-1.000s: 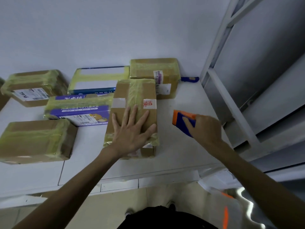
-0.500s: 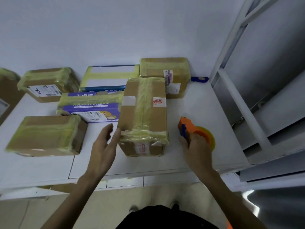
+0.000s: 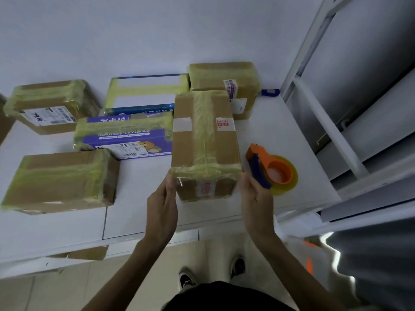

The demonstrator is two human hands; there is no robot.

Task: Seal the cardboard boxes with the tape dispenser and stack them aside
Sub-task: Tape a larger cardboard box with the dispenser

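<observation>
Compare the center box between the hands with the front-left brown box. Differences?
Center box runs lengthwise away from the person; front-left box lies crosswise. Left hand and right hand hold the center box's near corners; the front-left box is untouched. Center box's top carries a red-white sticker; front-left box's shows none. Both brown cardboard, yellow-taped.

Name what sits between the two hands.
Head view: the taped cardboard box sits between left hand and right hand, both touching its near end.
</observation>
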